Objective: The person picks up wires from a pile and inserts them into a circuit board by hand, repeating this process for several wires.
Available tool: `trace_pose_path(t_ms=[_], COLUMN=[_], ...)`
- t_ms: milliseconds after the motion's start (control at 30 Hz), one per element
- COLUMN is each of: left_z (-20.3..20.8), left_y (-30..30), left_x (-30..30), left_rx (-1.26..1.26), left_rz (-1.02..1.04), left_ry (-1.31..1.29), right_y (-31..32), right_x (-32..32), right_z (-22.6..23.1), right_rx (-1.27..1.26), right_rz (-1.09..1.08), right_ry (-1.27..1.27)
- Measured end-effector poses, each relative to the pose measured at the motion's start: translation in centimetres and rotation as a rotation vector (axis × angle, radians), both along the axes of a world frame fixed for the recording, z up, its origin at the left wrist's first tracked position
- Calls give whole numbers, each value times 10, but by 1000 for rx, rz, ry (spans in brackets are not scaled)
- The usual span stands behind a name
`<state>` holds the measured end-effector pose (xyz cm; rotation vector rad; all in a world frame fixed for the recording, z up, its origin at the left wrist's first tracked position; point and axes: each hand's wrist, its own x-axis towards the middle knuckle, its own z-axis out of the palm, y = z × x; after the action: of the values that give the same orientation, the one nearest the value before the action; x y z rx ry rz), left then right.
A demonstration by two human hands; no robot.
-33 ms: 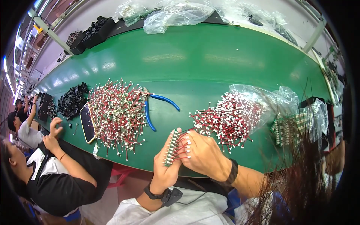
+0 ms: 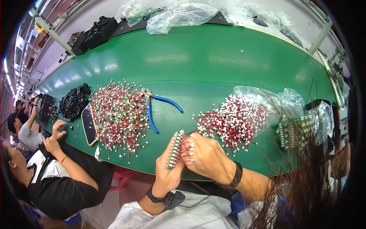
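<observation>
Nothing visibly changes from the previous picture, so the work seems to stand at the same point. Near the table edge, the left hand (image 2: 167, 177) grips a narrow green circuit-board strip with pale connectors (image 2: 175, 150); its thin, flexible red wires (image 2: 185, 156) (their white plastic tips look blocky) reach the curled right hand (image 2: 207, 154), whose hold I cannot tell.

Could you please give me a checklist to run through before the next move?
1. Narrow green circuit-board strip held in the left hand: ok.
2. Right hand touching the thin red wires with white connectors: ok.
3. Every wire firmly seated: cannot tell, too small.
4. Blue-handled metal pliers clear of both hands: ok, on green tabletop.
5. Red-and-white wire pile at right fully uncovered: not ok, partly under clear plastic bag.
</observation>
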<state>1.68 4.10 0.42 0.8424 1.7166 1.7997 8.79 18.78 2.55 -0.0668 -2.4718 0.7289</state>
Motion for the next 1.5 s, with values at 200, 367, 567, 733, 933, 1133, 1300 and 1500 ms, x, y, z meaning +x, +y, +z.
trace_pose_path(t_ms=[200,367,567,733,933,1133,1300,1500], left_z=[0,-1,2,16,-2,17,14,6], left_y=[1,-5,-6,-5,-37,-29,-39,-44], left_x=[-2,-1,-5,-8,-6,-17,-36,-39], left_rx=[99,61,7,199,104,130,270,306], left_rz=[32,6,-27,-10,-339,-95,93,135], left_ry=[-149,-128,-249,-613,-552,-759,-642,-649], right_y=[2,3,1,1,3,46,69,53], right_x=[0,-3,-1,-6,-5,-6,0,4], right_z=[7,9,6,18,22,34,15,11], right_rx=[91,86,13,92,369,-40,37,55], right_rz=[41,51,-32,-164,-145,-108,-69,152], right_ry=[41,-16,-82,227,90,207,-87,-317])
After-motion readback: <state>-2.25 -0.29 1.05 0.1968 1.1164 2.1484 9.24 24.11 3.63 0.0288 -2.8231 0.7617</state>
